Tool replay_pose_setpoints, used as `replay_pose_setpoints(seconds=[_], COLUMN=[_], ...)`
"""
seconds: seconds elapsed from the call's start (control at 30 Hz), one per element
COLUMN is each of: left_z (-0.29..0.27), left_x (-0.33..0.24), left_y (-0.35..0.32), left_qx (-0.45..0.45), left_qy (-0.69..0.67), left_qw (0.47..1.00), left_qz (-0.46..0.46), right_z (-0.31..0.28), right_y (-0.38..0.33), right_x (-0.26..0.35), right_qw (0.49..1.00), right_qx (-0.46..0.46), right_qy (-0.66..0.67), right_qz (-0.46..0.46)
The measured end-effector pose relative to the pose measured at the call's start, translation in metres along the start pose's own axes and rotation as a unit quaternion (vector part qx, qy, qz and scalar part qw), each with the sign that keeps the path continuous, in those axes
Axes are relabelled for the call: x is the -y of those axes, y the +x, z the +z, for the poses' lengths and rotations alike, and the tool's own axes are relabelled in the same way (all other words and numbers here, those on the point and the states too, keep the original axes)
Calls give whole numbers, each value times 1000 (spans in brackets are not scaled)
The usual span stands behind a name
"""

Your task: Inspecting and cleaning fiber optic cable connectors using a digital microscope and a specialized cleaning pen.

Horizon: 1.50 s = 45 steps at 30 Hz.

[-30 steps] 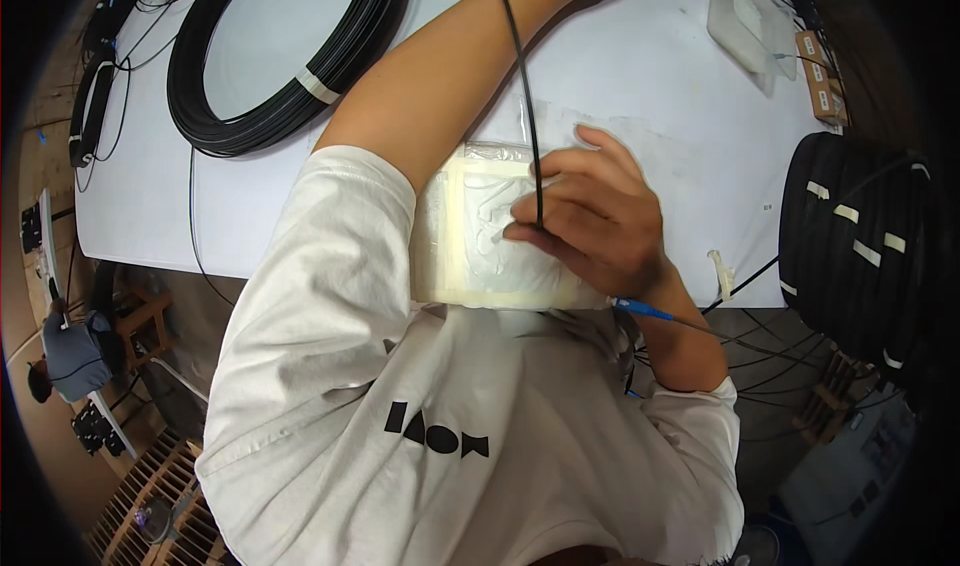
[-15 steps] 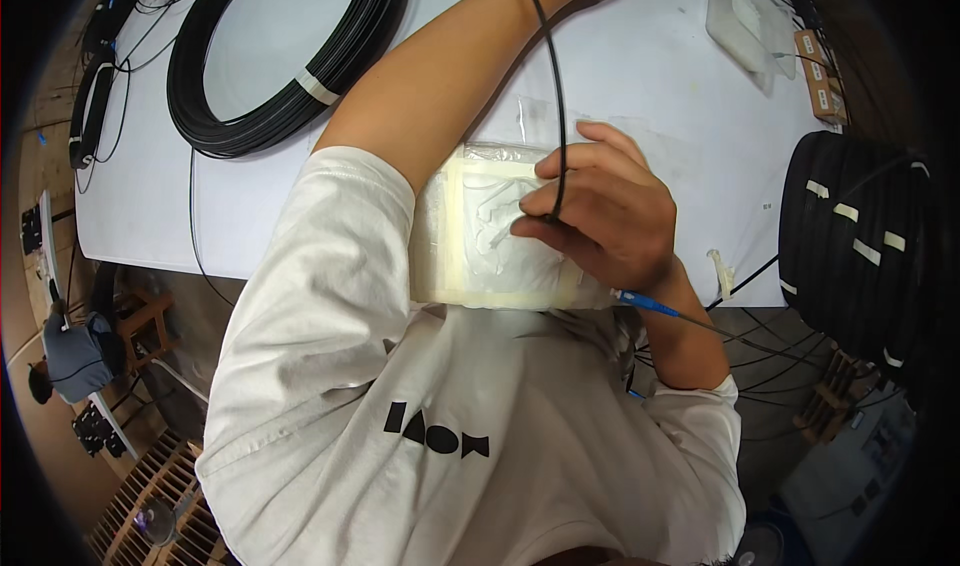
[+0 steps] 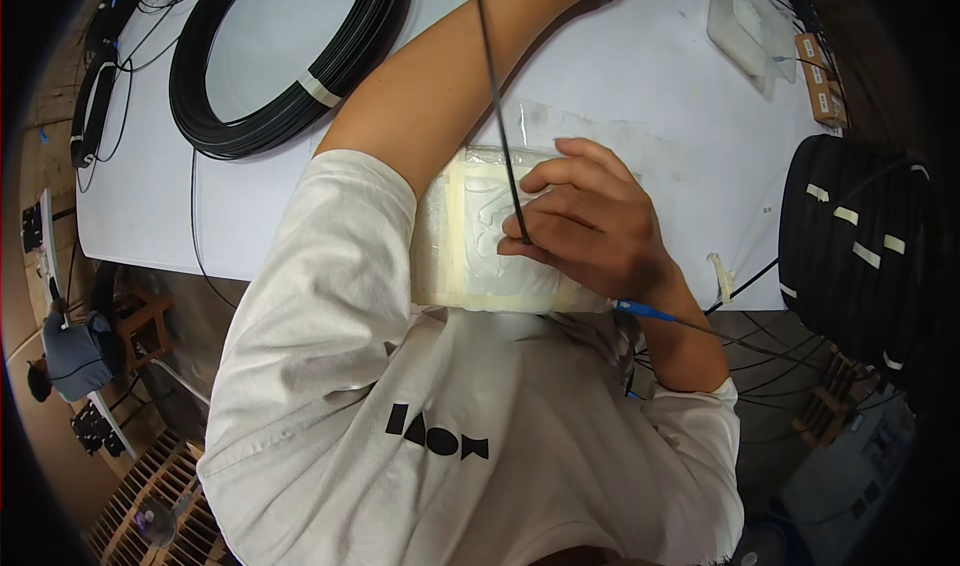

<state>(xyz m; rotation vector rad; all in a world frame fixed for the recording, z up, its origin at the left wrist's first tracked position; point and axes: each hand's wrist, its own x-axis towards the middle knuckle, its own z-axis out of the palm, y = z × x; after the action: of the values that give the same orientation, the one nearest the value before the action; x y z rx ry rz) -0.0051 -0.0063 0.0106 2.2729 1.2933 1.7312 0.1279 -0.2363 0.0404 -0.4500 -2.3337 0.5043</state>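
Observation:
My right hand point(image 3: 590, 228) pinches a thin black cable point(image 3: 495, 86) that runs straight up from my fingers to the picture's top edge. The hand rests on a clear plastic bag point(image 3: 470, 241) holding a pale cream-framed part, which lies at the near edge of the white table point(image 3: 650, 86). My left forearm point(image 3: 450, 76) reaches across the table to the top edge, and its hand is out of the picture. A blue connector point(image 3: 640, 311) on a dark lead lies just under my right wrist.
A big coil of black cable point(image 3: 290, 66) lies at the table's far left. A thick bundle of black cable with white ties point(image 3: 860, 246) stands at the right edge. A clear plastic box point(image 3: 745, 21) sits at the far right. A white tie point(image 3: 722, 276) lies near the front edge.
The black cable's upper run swung to the right, then back left. My right hand's fingers shifted slightly on the bag while keeping their pinch on the cable.

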Motion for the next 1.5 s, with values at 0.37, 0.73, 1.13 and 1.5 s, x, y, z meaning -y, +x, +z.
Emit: replay_pose_setpoints(seconds=[0.37, 0.73, 1.13, 1.5], left_z=[-2, 0, -3, -3], left_x=[-3, 1, -1, -1], left_y=[0, -1, 0, 0], left_qx=[22, 12, 18, 12], left_qy=[5, 8, 25, 14], left_qw=[999, 1000, 999, 1000], left_qz=[-24, -13, -13, 0], right_z=[-1, 4, 4, 4], right_y=[2, -1, 1, 2], right_x=[-1, -2, -1, -2], right_qw=[999, 1000, 1000, 999], right_qx=[-23, -19, -11, -33], right_qy=[43, 13, -19, 26], right_qz=[20, 9, -2, -2])
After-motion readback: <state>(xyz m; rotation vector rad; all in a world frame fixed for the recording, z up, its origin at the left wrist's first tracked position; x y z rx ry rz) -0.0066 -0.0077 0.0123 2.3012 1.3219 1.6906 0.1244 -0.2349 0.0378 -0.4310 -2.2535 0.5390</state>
